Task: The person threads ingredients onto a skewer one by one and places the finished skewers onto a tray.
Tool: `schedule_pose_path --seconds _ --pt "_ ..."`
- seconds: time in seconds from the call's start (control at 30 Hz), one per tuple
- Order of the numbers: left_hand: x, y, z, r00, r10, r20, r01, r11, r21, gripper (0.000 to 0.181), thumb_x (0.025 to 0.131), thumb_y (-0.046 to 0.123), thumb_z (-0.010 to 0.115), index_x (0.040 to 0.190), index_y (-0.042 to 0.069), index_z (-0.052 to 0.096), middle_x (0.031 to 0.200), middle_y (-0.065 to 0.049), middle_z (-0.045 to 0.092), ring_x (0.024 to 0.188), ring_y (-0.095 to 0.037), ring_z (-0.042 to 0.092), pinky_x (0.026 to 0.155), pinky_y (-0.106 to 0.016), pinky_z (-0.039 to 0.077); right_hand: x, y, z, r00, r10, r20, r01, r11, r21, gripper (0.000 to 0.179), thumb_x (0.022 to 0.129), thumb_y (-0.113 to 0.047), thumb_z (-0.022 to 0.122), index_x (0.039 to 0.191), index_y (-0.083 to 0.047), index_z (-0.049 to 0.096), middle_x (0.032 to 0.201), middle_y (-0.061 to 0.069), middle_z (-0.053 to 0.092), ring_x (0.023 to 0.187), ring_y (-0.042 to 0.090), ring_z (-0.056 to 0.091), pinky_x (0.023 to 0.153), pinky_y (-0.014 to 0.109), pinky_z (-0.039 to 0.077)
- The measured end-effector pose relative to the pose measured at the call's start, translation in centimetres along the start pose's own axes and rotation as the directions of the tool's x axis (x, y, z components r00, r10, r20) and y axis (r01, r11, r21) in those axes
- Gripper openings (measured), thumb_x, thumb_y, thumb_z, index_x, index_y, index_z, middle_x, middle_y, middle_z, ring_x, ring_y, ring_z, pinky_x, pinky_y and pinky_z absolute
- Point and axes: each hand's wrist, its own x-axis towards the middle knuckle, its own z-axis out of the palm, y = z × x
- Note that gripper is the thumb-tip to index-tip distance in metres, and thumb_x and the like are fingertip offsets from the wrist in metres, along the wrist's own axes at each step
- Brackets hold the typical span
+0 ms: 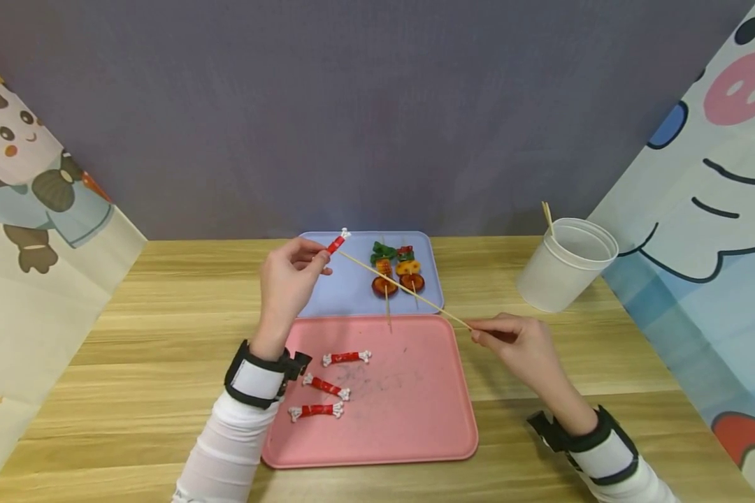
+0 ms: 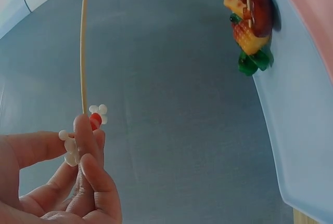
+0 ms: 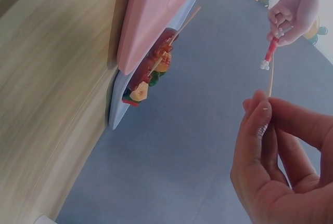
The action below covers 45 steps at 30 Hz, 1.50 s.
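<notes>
My left hand [image 1: 292,279] pinches a small red toy bone with white knobbed ends [image 1: 336,244] between thumb and fingers, above the blue tray. In the left wrist view the fingers hide much of the red bone [image 2: 95,121]. My right hand [image 1: 522,346] pinches one end of a thin wooden skewer [image 1: 437,308] between thumb and fingertips, to the right of the pink tray. The skewer slants up leftward, its far end right at the red bone. Three similar bones lie on the left of the pink tray [image 1: 409,419], one of them near its middle [image 1: 346,357].
Behind the pink tray lies a blue tray [image 1: 327,297] with two skewers of toy food, a left one [image 1: 384,268] and a right one [image 1: 408,267]. At the back right stands a white bucket [image 1: 550,276] with wooden skewers [image 1: 548,218] in it. A grey wall [image 1: 377,126] rises behind.
</notes>
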Motion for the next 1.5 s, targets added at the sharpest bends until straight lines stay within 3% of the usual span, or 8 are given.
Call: schedule_pose_path --seconds 0.23,0.47,0.67,0.83,1.0,1.17,1.4,1.5 --pt "-0.2 -0.1 0.2 0.999 0.038 -0.01 -0.038 0.999 -0.019 0.01 0.082 0.013 0.066 0.086 0.004 0.07 0.079 -0.012 0.07 0.063 -0.014 0.065 0.055 -0.015 0.049 -0.1 -0.2 0.0 1.0 0.016 0.008 -0.016 0.999 0.034 0.016 0.073 -0.014 0.075 0.089 -0.014 0.076 0.072 -0.002 0.069 0.063 0.008 0.062 0.05 0.017 0.048" --pt "-0.2 -0.4 0.4 0.997 0.073 -0.038 -0.076 0.995 -0.064 0.009 0.081 0.011 0.067 0.084 0.003 0.07 0.077 -0.013 0.07 0.061 -0.014 0.065 0.053 -0.015 0.048 -0.2 -1.1 -0.1 0.999 0.048 0.004 -0.048 0.996 0.071 0.015 0.074 -0.01 0.075 0.089 -0.011 0.075 0.072 0.002 0.069 0.063 0.009 0.061 0.052 0.015 0.048" --pt "-0.3 -0.7 0.8 0.998 0.061 -0.035 -0.065 0.991 -0.118 0.012 0.081 0.011 0.068 0.087 0.001 0.071 0.078 -0.017 0.07 0.061 -0.016 0.066 0.054 -0.015 0.049 -0.2 -3.3 -0.7 1.0 0.025 -0.002 -0.024 0.996 0.08 0.015 0.073 0.001 0.072 0.087 -0.002 0.074 0.07 0.01 0.068 0.061 0.015 0.062 0.051 0.015 0.047" --pt "-0.4 -0.7 1.0 0.999 0.039 -0.03 -0.043 0.986 -0.163 0.013 0.08 0.01 0.068 0.087 0.0 0.071 0.079 -0.017 0.069 0.061 -0.017 0.066 0.057 -0.016 0.052 -0.3 -2.3 -0.3 1.0 -0.02 -0.015 0.022 0.995 0.094 0.017 0.072 0.001 0.073 0.088 -0.003 0.074 0.069 0.007 0.067 0.059 0.013 0.06 0.051 0.014 0.046" --pt "-0.5 -0.9 1.2 0.999 0.033 -0.002 -0.033 0.98 -0.194 0.016 0.08 0.011 0.069 0.089 -0.001 0.071 0.08 -0.019 0.069 0.061 -0.017 0.066 0.058 -0.017 0.052 -0.4 -0.3 0.5 0.999 -0.046 -0.019 0.048 0.993 0.111 0.018 0.072 -0.002 0.074 0.089 -0.006 0.075 0.063 0.002 0.063 0.055 0.009 0.055 0.048 0.015 0.044" --pt "-0.5 -0.8 1.2 1.0 0.023 0.016 -0.019 0.977 -0.214 0.013 0.079 0.009 0.07 0.086 -0.002 0.071 0.079 -0.019 0.069 0.061 -0.018 0.065 0.058 -0.021 0.054 -0.5 -0.1 0.8 0.998 -0.062 -0.03 0.065 0.99 0.128 0.018 0.072 -0.002 0.073 0.09 -0.007 0.075 0.064 0.0 0.063 0.054 0.009 0.055 0.047 0.016 0.045" --pt "-1.4 0.0 2.3 0.991 -0.004 0.133 0.031 0.979 -0.204 0.01 0.079 0.01 0.07 0.083 0.001 0.072 0.076 -0.017 0.069 0.061 -0.018 0.064 0.053 -0.023 0.05 -0.4 -1.8 0.9 0.996 -0.086 -0.027 0.089 0.987 0.137 0.015 0.073 -0.002 0.073 0.088 -0.004 0.075 0.062 0.002 0.062 0.053 0.01 0.054 0.047 0.015 0.044" --pt "-1.6 0.0 2.6 0.991 -0.001 0.133 0.027 0.98 -0.196 0.009 0.079 0.011 0.07 0.081 0.003 0.072 0.075 -0.015 0.069 0.06 -0.017 0.064 0.049 -0.02 0.046 -0.4 -3.4 0.6 0.997 -0.08 -0.022 0.083 0.985 0.152 0.015 0.072 0.003 0.071 0.087 0.001 0.074 0.061 0.008 0.061 0.052 0.014 0.054 0.046 0.015 0.043"
